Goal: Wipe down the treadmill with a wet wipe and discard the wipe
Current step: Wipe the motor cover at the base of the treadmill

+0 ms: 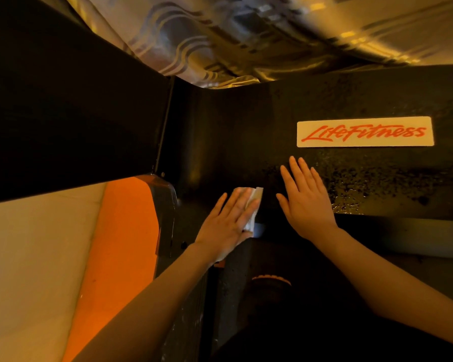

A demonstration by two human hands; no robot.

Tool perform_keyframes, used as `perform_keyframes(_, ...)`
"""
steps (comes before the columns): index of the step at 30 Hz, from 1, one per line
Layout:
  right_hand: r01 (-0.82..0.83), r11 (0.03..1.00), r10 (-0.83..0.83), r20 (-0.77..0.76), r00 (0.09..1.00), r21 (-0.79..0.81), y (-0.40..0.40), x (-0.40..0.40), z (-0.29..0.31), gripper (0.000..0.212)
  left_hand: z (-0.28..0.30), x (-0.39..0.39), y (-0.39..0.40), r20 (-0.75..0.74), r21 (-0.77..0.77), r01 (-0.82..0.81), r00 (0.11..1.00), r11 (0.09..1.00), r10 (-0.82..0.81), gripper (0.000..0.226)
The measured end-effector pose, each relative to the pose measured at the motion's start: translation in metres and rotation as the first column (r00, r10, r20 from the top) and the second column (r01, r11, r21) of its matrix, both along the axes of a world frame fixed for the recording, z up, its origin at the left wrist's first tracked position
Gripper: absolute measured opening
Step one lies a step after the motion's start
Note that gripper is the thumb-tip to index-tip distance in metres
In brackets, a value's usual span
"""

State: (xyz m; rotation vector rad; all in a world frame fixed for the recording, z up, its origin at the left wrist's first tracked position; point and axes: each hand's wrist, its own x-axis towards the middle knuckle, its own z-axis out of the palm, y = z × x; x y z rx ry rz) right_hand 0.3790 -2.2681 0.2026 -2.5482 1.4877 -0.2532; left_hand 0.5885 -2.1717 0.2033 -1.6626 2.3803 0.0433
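The treadmill's black front hood [246, 131] fills the middle of the view and carries a white Life Fitness label [365, 131] at the right. My left hand [228, 220] lies flat on a white wet wipe [255, 195], pressing it against the hood's lower left part. My right hand [306, 199] rests flat on the hood just right of the wipe, fingers spread, holding nothing. Wet droplets [364, 189] shine on the surface right of my right hand, below the label.
A black upright post [71, 113] slants across the left. Below it lie an orange side panel [120, 244] and pale floor [32, 270]. Patterned carpet [246, 35] shows beyond the hood. The dark belt [272, 309] lies under my arms.
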Motion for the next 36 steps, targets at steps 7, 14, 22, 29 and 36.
perform_keyframes(7,-0.021,0.999,0.022,-0.056,0.998,0.027,-0.001,-0.004,0.003,0.062,-0.002,0.009,0.015,0.049,-0.033,-0.079,0.996,0.996,0.081,0.091)
perform_keyframes(14,-0.015,1.000,0.015,-0.063,0.998,0.010,-0.002,-0.004,0.002,0.061,-0.006,-0.024,0.004,-0.033,-0.015,-0.196,0.980,0.981,0.195,0.083)
perform_keyframes(22,-0.018,1.000,0.020,-0.062,0.998,0.019,-0.001,-0.004,0.001,0.060,-0.011,-0.037,0.013,-0.069,-0.032,-0.134,0.989,0.990,0.132,0.075)
perform_keyframes(29,-0.029,0.999,0.031,-0.064,0.997,0.035,-0.003,-0.005,0.004,0.059,-0.005,-0.038,-0.017,-0.120,-0.015,-0.254,0.961,0.967,0.251,0.070)
perform_keyframes(36,-0.025,0.999,0.026,-0.034,0.999,0.026,-0.003,-0.005,0.006,0.061,0.008,-0.042,-0.063,-0.218,0.052,-0.461,0.860,0.886,0.461,0.059)
